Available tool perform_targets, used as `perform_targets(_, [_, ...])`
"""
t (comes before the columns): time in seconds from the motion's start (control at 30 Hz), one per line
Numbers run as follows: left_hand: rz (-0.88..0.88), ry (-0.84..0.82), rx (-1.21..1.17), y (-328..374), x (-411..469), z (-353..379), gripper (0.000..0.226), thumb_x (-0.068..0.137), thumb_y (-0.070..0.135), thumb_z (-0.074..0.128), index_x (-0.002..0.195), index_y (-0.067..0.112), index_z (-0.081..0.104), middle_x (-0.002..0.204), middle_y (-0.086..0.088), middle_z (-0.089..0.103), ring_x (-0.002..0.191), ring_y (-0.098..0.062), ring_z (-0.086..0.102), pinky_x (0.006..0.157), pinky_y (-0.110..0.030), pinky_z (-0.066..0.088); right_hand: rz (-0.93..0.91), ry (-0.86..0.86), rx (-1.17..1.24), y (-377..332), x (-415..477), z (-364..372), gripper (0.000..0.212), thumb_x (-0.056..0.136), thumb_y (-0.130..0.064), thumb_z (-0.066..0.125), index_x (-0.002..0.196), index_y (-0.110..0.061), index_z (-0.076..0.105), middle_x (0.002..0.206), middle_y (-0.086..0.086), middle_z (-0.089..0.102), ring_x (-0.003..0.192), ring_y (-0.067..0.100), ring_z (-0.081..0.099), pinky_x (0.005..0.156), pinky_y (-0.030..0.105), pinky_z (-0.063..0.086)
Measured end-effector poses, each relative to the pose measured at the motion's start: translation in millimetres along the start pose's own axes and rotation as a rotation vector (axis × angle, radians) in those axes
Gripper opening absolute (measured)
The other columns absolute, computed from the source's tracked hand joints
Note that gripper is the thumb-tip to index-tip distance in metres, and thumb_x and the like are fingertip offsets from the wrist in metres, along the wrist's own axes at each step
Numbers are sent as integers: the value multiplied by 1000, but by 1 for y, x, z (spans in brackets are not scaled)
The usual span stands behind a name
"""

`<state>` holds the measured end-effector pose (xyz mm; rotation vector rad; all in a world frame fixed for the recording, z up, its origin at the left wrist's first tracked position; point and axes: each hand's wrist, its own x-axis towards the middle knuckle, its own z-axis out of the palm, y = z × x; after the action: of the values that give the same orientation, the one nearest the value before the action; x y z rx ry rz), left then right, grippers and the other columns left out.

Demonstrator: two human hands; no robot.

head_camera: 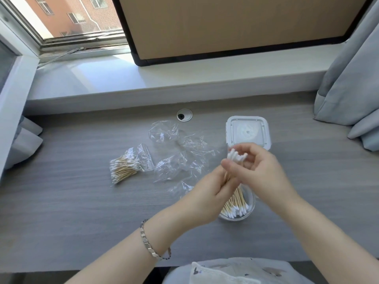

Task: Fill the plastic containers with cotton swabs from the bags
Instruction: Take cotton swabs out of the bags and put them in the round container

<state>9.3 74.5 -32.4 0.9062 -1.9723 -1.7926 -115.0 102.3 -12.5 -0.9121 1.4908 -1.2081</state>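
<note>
A home desk (82, 201) — window sill (184, 78), curtain (348, 78).

Swab bundle (235, 155) shafts hidden by fingers (229, 167)

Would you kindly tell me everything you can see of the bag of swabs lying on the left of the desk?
The bag is clear, crinkled plastic, lying flat on the grey desk. A bundle of wooden-stemmed, white-tipped swabs seems to stick partly out of its near-left end. Empty bags lie to its right.
</note>
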Motion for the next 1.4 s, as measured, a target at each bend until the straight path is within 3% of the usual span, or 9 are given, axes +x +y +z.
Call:
perform_targets(0.2, [-72, -69, -62, -3, -2, 8, 25, 92, 26, 33, 71, 34, 44, 59, 12, 35, 49, -3, 31, 50, -19, 29, 84, -153, -80, 8, -9, -9, 9, 78, -9, 71, 81, -16, 69, 72, 26, 62, 66, 9, 56, 56, 13, 45])
perform_targets(0.33, [-20, -109, 53, 5, 2, 10, 39, 96, 3, 31, 74, 35, 40, 64, 21, 42, 55, 9, 45, 54, -6, 35, 26, -78, -205, 17, -13, -7, 12, 80, -15, 67, 76, -25, 63, 67, 0, 64, 61, 4, 56, 59, 16, 48])
perform_targets(0.5, [-132, -118, 218, -4, -1, 6, 11, 97, 32, 35, 99, 26, 45, 86, 9, 57, 71, -2, 56, 70, -21, 48, 8, -42, -380, 20, -6, -9, 25, 86, -18, 60, 66, -4, 54, 52, -3, 54, 47, 6, 48, 50, 20, 39])
perform_targets(0.6, [-178, 179, 326, -20, -4, -9, 13, 91, 27, 50, 103, 24, 56, 92, 10, 59, 76, -2, 54, 74, -15, 44, 163, -111, -732, 28, 3, -8, 35, 87, -28, 56, 57, -15, 45, 44, -8, 55, 48, 2, 55, 49, 18, 38])
perform_targets(0.73, [-266, 346, 411, -39, -16, -24, 9, 88, 20, 53, 94, 26, 56, 83, 13, 55, 63, -1, 46, 62, -14, 37, 315, -300, -1170, 48, 13, 10, 35, 91, -24, 47, 58, -14, 44, 87, 14, 69, 91, 30, 66, 53, 27, 36])
perform_targets(0.87, [-360, 192, 404, -48, -24, -11, 13, 88, 31, 55, 97, 23, 55, 83, 12, 54, 64, -6, 49, 50, -13, 39, 390, -384, -1396, 62, 20, 26, 27, 92, -12, 45, 112, -3, 61, 121, 13, 62, 113, 26, 58, 85, 28, 46])
perform_targets(1.17, [-410, 147, 419, -55, -19, -2, 21, 86, 36, 56, 75, 21, 48, 75, 7, 55, 71, -14, 51, 68, -29, 43, 313, -339, -1325, 47, 14, 20, 23, 90, -15, 48, 68, -21, 44, 102, 6, 64, 95, 24, 60, 69, 25, 41])
perform_targets(1.33, [-245, 383, 449, -58, -21, -33, 8, 86, 23, 59, 93, 20, 57, 88, 5, 59, 83, -13, 53, 78, -27, 43, 301, -397, -1297, 48, 17, 17, 13, 92, -20, 45, 93, -16, 57, 114, 6, 63, 107, 24, 58, 82, 28, 46])
perform_targets(1.4, [-155, 562, 590, -68, -19, -67, 44, 80, 10, 60, 122, 9, 49, 120, -7, 54, 112, -20, 48, 98, -28, 34, 211, -310, -1203, 35, 17, 15, 18, 92, -28, 47, 104, -19, 58, 107, 0, 63, 104, 21, 57, 78, 27, 44])
